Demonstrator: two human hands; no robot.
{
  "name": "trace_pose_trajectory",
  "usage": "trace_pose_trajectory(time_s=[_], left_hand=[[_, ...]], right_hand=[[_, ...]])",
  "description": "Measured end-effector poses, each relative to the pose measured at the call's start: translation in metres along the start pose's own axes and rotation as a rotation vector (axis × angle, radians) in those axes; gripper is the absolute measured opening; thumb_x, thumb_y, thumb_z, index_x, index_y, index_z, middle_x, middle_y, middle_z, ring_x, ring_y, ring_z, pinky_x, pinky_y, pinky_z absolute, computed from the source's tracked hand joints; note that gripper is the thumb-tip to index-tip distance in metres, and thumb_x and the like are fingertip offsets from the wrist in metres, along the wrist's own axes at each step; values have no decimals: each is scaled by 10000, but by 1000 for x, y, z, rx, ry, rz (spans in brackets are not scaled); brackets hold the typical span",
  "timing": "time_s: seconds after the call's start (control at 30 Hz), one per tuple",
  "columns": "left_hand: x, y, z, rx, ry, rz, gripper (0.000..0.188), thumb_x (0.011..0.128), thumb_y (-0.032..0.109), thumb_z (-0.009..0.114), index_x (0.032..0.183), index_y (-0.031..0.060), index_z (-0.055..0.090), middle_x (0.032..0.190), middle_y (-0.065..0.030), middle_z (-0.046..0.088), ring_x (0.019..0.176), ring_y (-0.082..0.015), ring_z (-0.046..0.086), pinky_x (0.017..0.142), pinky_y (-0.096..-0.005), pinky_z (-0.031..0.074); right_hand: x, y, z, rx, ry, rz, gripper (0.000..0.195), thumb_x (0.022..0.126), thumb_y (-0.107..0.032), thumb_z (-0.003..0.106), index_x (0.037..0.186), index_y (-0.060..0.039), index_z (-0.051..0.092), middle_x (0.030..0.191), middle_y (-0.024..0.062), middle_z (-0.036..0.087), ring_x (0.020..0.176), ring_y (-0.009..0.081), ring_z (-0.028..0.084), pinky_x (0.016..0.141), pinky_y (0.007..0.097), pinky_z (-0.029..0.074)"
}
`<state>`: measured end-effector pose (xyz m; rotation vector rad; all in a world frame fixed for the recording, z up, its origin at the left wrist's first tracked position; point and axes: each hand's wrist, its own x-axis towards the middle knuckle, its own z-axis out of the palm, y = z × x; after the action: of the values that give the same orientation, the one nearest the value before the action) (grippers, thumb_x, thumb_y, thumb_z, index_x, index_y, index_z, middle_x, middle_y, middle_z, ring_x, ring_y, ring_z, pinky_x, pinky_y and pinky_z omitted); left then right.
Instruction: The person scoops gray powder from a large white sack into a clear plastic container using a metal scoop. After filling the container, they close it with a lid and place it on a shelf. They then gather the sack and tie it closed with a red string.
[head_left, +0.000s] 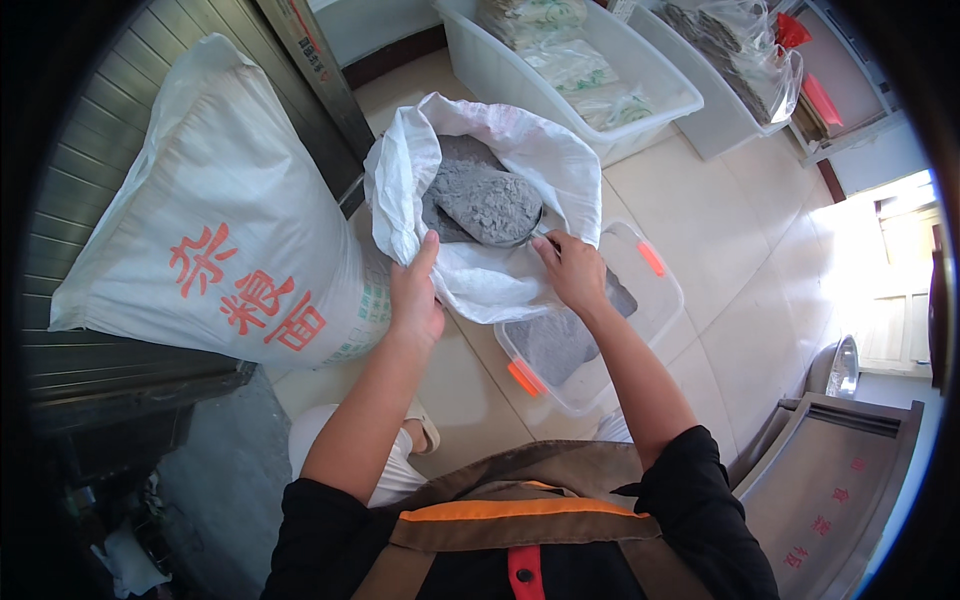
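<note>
An open white woven sack (499, 281) with grey powder (457, 180) inside stands before me. My left hand (417, 296) grips the sack's near left rim, thumb on top. In my right hand (574, 270) is the handle of a metal scoop (537, 229), heaped with grey powder, inside the sack's mouth. Partly under the sack and my right forearm, a clear plastic box (671, 296) with orange latches sits on the floor, holding more grey powder.
A large full white sack (225, 187) with red writing leans at the left against a ribbed metal panel (112, 112). White plastic tubs (517, 75) with bagged goods stand at the back. A metal cabinet (832, 480) and a metal basin (845, 367) are at the right.
</note>
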<state>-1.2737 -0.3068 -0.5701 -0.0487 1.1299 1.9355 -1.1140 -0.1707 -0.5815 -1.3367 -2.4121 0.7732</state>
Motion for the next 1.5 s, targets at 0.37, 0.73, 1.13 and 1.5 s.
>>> trace_pose_trajectory(time_s=[0.37,0.73,1.13,1.5], left_hand=[[-8,5,14,25,34,8,503,855,103,627,1300,-5,420,1238,-96,501,1098,-212,516,924,-356,424],[-3,6,9,29,23,-4,484,846,87,629,1280,1,433,1223,-109,508,1088,-232,530,906,-375,454],[9,4,4,59,-29,12,550,837,86,647,1317,-12,396,1263,-105,486,1139,-241,495,966,-381,408],[-10,17,16,67,43,-45,535,849,108,640,1311,-15,399,1274,-115,480,1162,-250,484,989,-395,391]], right_hand=[[-23,6,-49,83,-34,5,332,891,-377,553,963,-70,658,770,149,662,724,342,629,652,419,479],[-65,14,-112,218,0,82,267,889,-249,598,927,15,620,621,108,545,543,200,477,552,317,402],[-144,95,-168,103,75,332,272,909,-265,575,894,2,627,572,47,429,539,112,377,502,293,334],[-99,212,-64,-341,-177,444,355,881,-400,539,928,-77,679,876,170,666,878,347,625,751,442,475]])
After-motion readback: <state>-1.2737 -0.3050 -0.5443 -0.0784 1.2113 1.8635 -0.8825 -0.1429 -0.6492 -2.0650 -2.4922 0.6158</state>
